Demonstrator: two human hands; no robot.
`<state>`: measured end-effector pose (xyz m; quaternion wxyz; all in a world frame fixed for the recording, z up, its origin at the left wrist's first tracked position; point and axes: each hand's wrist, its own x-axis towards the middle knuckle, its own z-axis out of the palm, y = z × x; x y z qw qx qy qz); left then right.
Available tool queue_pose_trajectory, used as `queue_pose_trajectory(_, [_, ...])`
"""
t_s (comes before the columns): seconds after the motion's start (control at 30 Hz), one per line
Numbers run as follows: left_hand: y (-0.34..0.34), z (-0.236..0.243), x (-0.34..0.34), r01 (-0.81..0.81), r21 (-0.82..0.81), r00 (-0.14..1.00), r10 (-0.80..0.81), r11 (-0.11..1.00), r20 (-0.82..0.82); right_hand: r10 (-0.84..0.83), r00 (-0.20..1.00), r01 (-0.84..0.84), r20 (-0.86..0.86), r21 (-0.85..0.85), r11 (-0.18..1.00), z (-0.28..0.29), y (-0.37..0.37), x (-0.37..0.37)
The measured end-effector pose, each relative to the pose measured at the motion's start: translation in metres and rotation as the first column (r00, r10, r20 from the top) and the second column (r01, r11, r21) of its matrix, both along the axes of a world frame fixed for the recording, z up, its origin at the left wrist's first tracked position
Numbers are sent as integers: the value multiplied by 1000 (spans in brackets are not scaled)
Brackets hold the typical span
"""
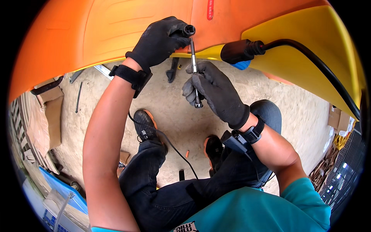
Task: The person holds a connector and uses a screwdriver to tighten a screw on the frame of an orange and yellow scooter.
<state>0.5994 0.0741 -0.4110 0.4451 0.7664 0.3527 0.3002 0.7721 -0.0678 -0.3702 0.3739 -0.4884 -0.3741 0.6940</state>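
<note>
- In the head view, the socket (pixel 189 30) is pinched by the left hand (pixel 159 41), before the orange panel (pixel 127 23).
- The tool (pixel 193 60), just below, is gripped by the right hand (pixel 218 89); whether the two are joined cannot be told.
- The socket is best steadied firmly, and the tool turned without tilting.
- The plug (pixel 236 52) should be left unknocked.

1 short black cylindrical socket (pixel 189 30) shows its open end beside 1 slim silver metal rod-shaped tool (pixel 193 58).
</note>
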Motion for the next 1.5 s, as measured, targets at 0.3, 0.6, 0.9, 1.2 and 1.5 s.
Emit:
queue_pose_trajectory(0.3, [-2, 4, -1, -24, -89, 999, 26, 996, 24, -47, 998, 45, -39, -58, 997, 3, 6, -4])
queue_pose_trajectory(0.6, [-1, 2, -1, -22, -81, 999, 24, 996, 31, -89, 989, 77, -120, -98, 992, -3, 6, -4])
queue_pose_trajectory(0.9, [-2, 1, -1, -34, -19, 999, 35, 999, 15, -155, 986, 130, -67, -286, 949, -7, 12, 7])
queue_pose_trajectory(1.2, [-1, -4, 1, -60, 23, 998, 60, 998, 19, -316, 869, 188, -380, -337, 923, -22, 4, 51])
queue_pose_trajectory(1.5, [-3, -4, 3, -78, 40, 997, 78, 996, -1, -518, 713, 339, -472, -414, 845, -20, -4, 57])
